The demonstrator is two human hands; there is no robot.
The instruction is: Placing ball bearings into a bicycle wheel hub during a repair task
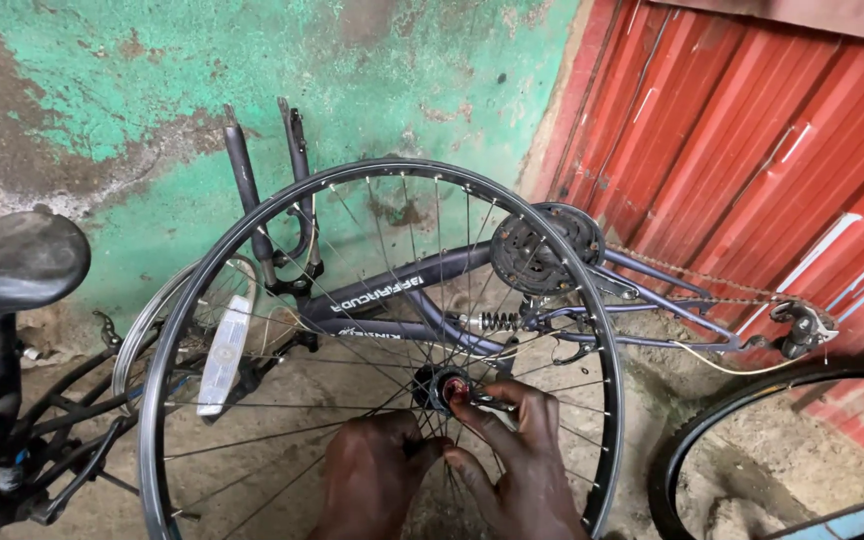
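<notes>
Red-capped hub (444,388) at right hand (517,455) fingertips

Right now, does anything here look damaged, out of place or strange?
Yes. The dark grey bicycle frame lies upside down on the ground, its fork pointing up with no wheel. The bare silver spoked rim has no tyre. Both hands work at its hub.

Bare spoked bicycle wheel (377,350) with no tyre, dark metal rim, standing upright across the centre of the frame, thin spokes fanning from its hub (444,387) — black with a red centre — just below middle.
</notes>
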